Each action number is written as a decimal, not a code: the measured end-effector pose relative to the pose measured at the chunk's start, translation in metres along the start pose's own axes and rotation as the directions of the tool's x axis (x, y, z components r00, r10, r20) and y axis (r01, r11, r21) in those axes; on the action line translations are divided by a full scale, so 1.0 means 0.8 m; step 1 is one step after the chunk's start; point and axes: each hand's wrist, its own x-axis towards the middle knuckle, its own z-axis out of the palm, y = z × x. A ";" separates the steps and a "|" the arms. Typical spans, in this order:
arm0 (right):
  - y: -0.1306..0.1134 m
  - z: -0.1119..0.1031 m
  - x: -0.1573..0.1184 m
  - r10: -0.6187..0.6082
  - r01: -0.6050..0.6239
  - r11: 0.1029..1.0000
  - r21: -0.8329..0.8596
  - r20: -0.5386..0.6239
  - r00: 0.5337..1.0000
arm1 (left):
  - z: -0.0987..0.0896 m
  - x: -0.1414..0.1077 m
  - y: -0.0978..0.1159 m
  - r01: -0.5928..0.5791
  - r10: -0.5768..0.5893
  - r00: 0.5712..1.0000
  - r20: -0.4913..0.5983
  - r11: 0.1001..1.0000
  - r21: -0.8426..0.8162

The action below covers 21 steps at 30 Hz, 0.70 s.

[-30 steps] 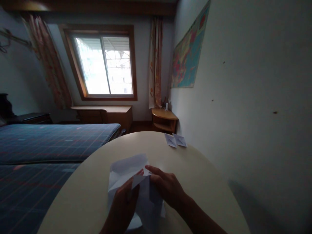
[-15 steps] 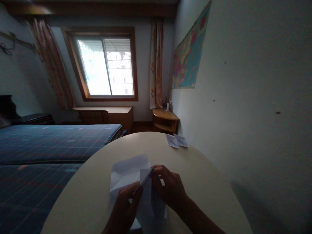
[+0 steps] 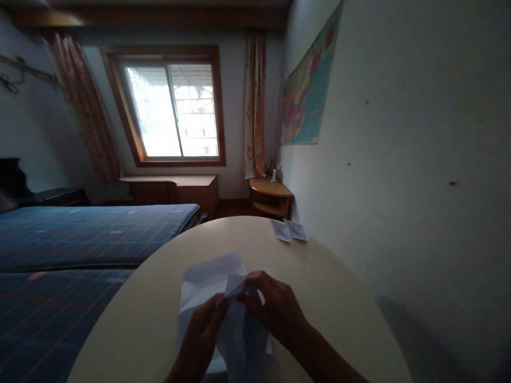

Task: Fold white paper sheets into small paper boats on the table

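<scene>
Both hands pinch one sheet of white paper [image 3: 239,332] near its upper end, where a small flap is folded over. My left hand [image 3: 203,324] grips its left edge between thumb and fingers. On the right side, my right hand [image 3: 273,303] holds the fold, with the thumb below and the fingers above. The lower part of this sheet hangs toward me in shadow. Beneath it, more white paper [image 3: 211,271] with crease lines lies on the round table [image 3: 159,292]. Two small folded paper squares [image 3: 289,231] sit at the table's far right edge.
A bed with a blue plaid mattress [image 3: 99,229] stands left of the table. The wall [image 3: 399,223] runs close along the right, with a map [image 3: 309,85] on it. Beyond the table are a corner shelf [image 3: 271,187] and a low desk [image 3: 195,183] under the window.
The flap at the paper's top has tipped over and looks flatter. My right thumb has shifted left and down along the fold; my left hand has moved slightly left.
</scene>
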 end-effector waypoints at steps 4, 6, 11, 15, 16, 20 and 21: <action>0.003 0.001 -0.001 0.005 -0.005 0.999 0.051 0.001 1.000 | -0.001 0.003 0.001 -0.005 0.005 1.000 -0.001 1.000 -0.011; 0.001 -0.001 0.001 -0.004 0.007 0.996 0.089 -0.035 0.999 | 0.000 0.004 0.003 0.006 -0.006 1.000 0.005 1.000 -0.014; -0.016 -0.013 0.008 0.202 -0.177 0.911 0.373 -0.028 0.979 | 0.001 0.008 0.012 0.061 -0.061 0.998 -0.016 0.998 0.024; -0.023 -0.026 0.014 0.416 -0.386 0.573 0.723 0.149 0.897 | 0.003 0.010 0.022 0.046 -0.039 0.998 -0.058 0.990 0.132; -0.022 -0.029 0.015 0.449 -0.415 0.453 0.789 0.200 0.871 | 0.002 0.011 0.025 0.038 -0.024 0.996 -0.087 0.986 0.164; -0.019 -0.047 0.024 0.550 -0.400 -0.019 0.916 0.343 0.761 | -0.007 0.015 0.038 0.039 0.001 0.978 -0.210 0.981 0.190; -0.018 -0.051 0.026 0.569 -0.381 -0.111 0.918 0.373 0.733 | -0.010 0.017 0.040 0.054 -0.017 0.975 -0.221 0.985 0.164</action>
